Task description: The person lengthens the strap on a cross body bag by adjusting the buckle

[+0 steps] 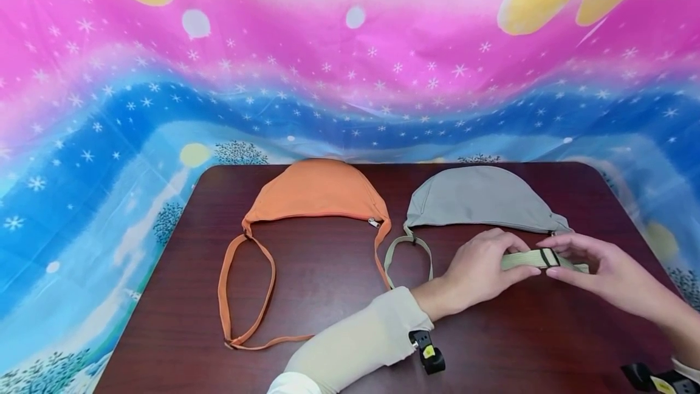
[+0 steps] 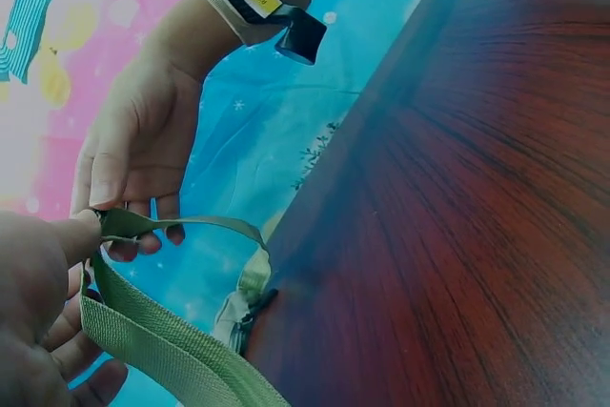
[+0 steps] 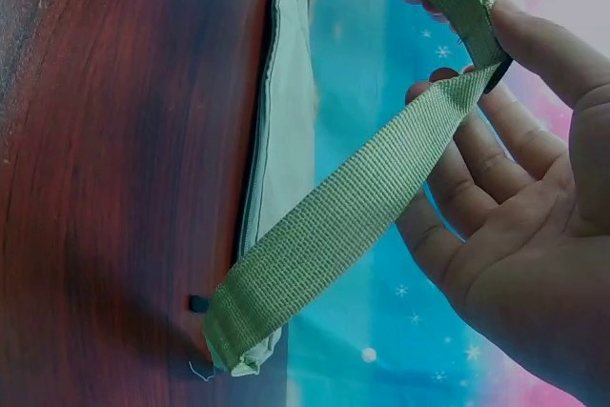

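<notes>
Pinching the green strap [image 1: 516,259] beside its black slider [image 1: 549,258], left hand [image 1: 481,272] and right hand [image 1: 609,272] partly hide it near the grey waist bag [image 1: 478,197].

Reddish-brown table [image 1: 328,269], orange bag [image 1: 319,190], grey bag [image 1: 478,196]

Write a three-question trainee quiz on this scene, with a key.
1. What do the left hand and right hand grip? (a) orange fabric strap; (b) pale-green woven strap; (c) metal zipper pull
2. True or false: in the head view, the orange half-moon fabric bag lies left of the grey half-moon fabric bag.
3. Fill in: the gripped strap passes through a black rectangular ____.

Key: 1. b; 2. true; 3. slider buckle
</notes>
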`<control>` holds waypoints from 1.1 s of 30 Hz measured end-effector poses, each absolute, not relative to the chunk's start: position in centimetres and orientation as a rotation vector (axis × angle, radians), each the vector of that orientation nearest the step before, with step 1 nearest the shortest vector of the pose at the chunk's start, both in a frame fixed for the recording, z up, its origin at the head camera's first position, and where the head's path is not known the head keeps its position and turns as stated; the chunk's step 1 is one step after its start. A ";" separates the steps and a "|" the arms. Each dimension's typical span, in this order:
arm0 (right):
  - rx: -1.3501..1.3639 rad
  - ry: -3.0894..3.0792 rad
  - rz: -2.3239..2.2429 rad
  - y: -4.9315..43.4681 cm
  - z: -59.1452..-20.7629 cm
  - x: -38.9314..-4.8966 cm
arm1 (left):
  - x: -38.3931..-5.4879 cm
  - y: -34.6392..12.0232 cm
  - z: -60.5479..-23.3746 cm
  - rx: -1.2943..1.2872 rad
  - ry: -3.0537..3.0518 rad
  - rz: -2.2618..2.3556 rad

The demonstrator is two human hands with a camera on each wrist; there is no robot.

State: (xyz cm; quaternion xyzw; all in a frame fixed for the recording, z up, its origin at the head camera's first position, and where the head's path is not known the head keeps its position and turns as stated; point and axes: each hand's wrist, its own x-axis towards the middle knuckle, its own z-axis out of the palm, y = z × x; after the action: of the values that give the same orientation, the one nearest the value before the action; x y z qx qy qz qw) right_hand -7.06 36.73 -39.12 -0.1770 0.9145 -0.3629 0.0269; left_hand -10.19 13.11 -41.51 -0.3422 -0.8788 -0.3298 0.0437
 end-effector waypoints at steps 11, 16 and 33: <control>-0.545 2.744 -1.389 36.8 -39.5 -7.2 | -10.5 13.1 -41.3 -1.023 -2.598 -1.211; -0.568 2.727 -1.450 36.8 -39.6 -7.3 | -10.5 12.8 -41.2 -0.994 -2.569 -1.294; -0.584 2.698 -1.489 36.5 -39.8 -7.1 | -9.9 13.9 -42.0 -1.008 -2.597 -1.298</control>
State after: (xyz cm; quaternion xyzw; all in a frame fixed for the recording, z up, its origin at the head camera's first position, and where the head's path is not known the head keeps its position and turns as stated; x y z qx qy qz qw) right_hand -7.11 36.49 -39.78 -0.1862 0.8603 -0.4746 0.0025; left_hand -9.89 13.88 -42.02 -0.3279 -0.8444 -0.4221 0.0342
